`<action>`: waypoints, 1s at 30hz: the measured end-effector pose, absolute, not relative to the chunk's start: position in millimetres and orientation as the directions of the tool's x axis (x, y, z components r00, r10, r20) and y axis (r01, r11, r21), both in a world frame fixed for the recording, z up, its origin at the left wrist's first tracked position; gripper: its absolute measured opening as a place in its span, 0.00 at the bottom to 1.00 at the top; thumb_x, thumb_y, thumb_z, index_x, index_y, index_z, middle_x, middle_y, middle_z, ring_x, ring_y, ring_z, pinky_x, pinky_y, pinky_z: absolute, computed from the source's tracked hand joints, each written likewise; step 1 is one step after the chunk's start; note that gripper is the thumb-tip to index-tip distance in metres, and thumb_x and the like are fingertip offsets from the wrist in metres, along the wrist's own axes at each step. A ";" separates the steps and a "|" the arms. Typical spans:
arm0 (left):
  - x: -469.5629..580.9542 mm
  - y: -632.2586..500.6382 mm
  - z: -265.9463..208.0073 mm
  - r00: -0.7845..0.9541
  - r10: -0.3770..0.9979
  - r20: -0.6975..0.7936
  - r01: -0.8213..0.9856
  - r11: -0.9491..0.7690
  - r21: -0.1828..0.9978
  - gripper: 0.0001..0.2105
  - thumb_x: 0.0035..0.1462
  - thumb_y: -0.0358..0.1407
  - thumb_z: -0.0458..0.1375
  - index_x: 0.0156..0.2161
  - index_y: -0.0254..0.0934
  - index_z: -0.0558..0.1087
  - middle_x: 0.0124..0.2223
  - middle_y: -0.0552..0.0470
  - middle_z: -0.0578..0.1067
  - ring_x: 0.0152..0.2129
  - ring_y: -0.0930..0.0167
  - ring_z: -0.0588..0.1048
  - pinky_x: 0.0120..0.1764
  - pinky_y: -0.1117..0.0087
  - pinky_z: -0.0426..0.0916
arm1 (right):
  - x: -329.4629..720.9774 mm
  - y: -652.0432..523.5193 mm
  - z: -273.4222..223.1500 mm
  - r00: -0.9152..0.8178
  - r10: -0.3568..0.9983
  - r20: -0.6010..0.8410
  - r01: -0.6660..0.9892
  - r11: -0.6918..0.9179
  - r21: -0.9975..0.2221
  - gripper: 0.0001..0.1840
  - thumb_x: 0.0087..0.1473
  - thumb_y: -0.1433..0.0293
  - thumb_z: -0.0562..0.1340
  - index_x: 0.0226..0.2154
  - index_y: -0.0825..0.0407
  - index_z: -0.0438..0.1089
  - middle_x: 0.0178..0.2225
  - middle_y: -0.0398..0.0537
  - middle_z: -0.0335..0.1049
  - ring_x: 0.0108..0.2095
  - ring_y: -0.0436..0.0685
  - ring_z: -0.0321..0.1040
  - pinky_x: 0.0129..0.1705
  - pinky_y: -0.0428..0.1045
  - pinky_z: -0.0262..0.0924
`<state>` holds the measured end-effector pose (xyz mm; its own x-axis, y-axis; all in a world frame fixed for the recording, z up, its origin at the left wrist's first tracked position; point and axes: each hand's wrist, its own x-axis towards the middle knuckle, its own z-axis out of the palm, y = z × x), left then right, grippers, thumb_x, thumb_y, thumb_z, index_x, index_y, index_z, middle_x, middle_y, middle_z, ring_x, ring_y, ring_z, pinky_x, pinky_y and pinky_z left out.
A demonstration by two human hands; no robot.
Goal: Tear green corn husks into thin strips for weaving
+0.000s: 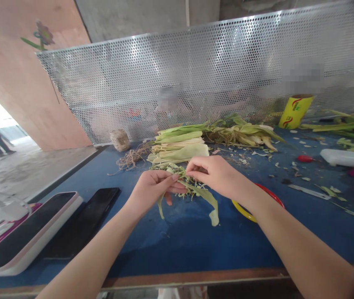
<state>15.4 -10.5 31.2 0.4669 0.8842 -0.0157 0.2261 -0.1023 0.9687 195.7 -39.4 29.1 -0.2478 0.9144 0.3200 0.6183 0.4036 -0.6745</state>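
My left hand (156, 187) is closed in a pinch on a pale green leaf strip (206, 197), which looks like corn husk. One end of the strip hangs to the right and curls at its tip. My right hand (211, 171) is closed too, thumb and fingers together just above the strip; what they grip is hidden. Thin green bits cluster between and under both hands. Right behind them lies a stack of flattened pale husks (179, 151). To its left is a tangle of brown twine (133, 157).
A perforated metal screen (177, 74) stands along the back. More husks (245, 135), a yellow roll (295, 111), a knife (309, 191) and scraps lie to the right. A red and yellow ring (245, 212) is under my right forearm. Phone-like devices (83, 224) lie at left.
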 end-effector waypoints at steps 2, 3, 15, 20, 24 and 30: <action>14.7 -11.6 33.6 0.524 0.852 -0.006 0.221 -0.129 0.967 0.11 0.50 0.40 0.57 0.29 0.31 0.72 0.28 0.46 0.78 0.24 0.68 0.77 0.18 0.75 0.67 | 197.3 -39.7 30.4 -0.253 0.919 0.302 0.605 0.394 -0.692 0.09 0.52 0.64 0.55 0.28 0.51 0.66 0.24 0.42 0.64 0.22 0.47 0.57 0.24 0.44 0.50; 14.0 -12.0 34.7 0.565 0.825 -0.002 0.212 -0.142 0.967 0.11 0.51 0.39 0.56 0.32 0.31 0.71 0.28 0.47 0.78 0.21 0.70 0.76 0.19 0.75 0.68 | 197.2 -39.9 30.7 -0.259 0.921 0.290 0.588 0.389 -0.709 0.09 0.51 0.62 0.56 0.30 0.50 0.66 0.26 0.43 0.65 0.24 0.48 0.59 0.25 0.45 0.52; 11.1 -16.0 32.8 0.732 0.679 0.060 0.104 -0.198 0.975 0.20 0.56 0.35 0.52 0.51 0.40 0.49 0.37 0.45 0.76 0.21 0.72 0.74 0.19 0.76 0.63 | 184.1 -37.9 25.3 -0.335 0.879 0.340 0.292 0.439 -0.850 0.07 0.49 0.66 0.58 0.26 0.53 0.66 0.21 0.40 0.62 0.23 0.48 0.60 0.27 0.45 0.56; 11.9 -18.2 37.8 0.716 0.696 0.052 0.146 -0.222 0.964 0.17 0.56 0.36 0.51 0.50 0.35 0.57 0.34 0.45 0.77 0.17 0.74 0.72 0.18 0.75 0.62 | 181.7 -35.8 25.0 -0.217 0.893 0.393 0.339 0.447 -0.828 0.07 0.48 0.67 0.58 0.25 0.54 0.67 0.22 0.42 0.65 0.24 0.48 0.60 0.26 0.44 0.56; 12.2 -18.9 38.0 0.688 0.724 0.051 0.135 -0.196 0.971 0.18 0.55 0.35 0.52 0.51 0.34 0.59 0.33 0.45 0.77 0.19 0.72 0.74 0.19 0.75 0.64 | 180.7 -33.3 24.6 -0.213 0.905 0.368 0.282 0.418 -0.864 0.07 0.49 0.68 0.57 0.26 0.55 0.68 0.24 0.43 0.65 0.25 0.47 0.60 0.26 0.44 0.55; 12.7 -17.6 34.4 0.678 0.733 0.054 0.098 -0.163 0.982 0.20 0.52 0.36 0.56 0.50 0.34 0.61 0.37 0.43 0.77 0.27 0.67 0.77 0.21 0.74 0.69 | 181.9 -34.8 27.4 -0.278 0.883 0.379 0.276 0.451 -0.849 0.16 0.56 0.65 0.50 0.23 0.54 0.65 0.19 0.39 0.57 0.21 0.46 0.54 0.25 0.44 0.51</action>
<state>12.7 -17.6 34.4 0.6777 0.7333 0.0541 0.0985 -0.1634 0.9816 181.9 -34.8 27.4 -0.2780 0.8826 0.3790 0.2759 0.4513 -0.8486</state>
